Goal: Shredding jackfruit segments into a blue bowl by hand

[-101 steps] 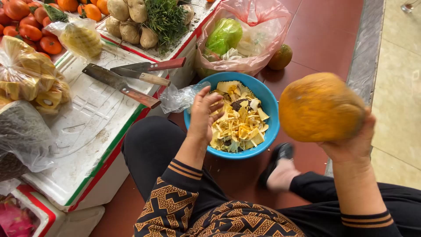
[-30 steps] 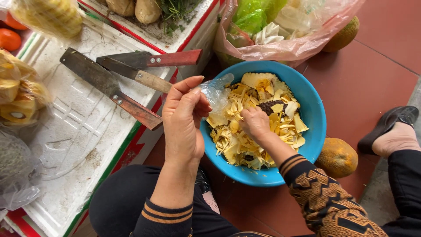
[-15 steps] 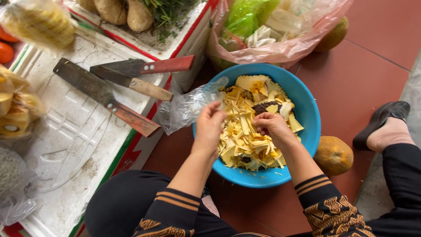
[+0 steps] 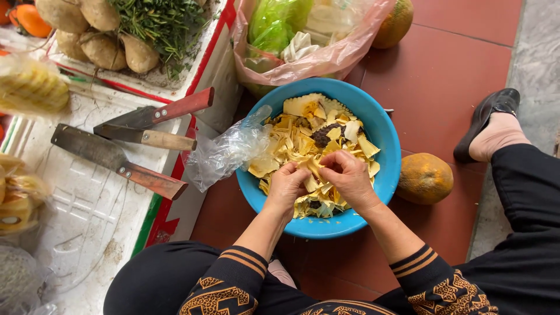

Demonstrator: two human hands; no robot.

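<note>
Pinching yellow peelings point(image 4: 303, 146), left hand point(image 4: 287, 185) and right hand point(image 4: 348, 178) seemingly closed, inside blue bowl point(image 4: 385, 140) rim, open floor point(image 4: 461, 64) right.

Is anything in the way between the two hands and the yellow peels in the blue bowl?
No. The left hand and right hand are already down in the blue bowl, touching the yellow peels. The crumpled clear plastic bag hangs over the bowl's rim beside the left hand, not in between.

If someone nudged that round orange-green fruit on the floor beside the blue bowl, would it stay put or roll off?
The fruit looks nearly round and rests on smooth red floor tiles, so it would probably roll. It seems solid, likely heavy for its size. The blue bowl close beside it might stop it on that side.
</note>
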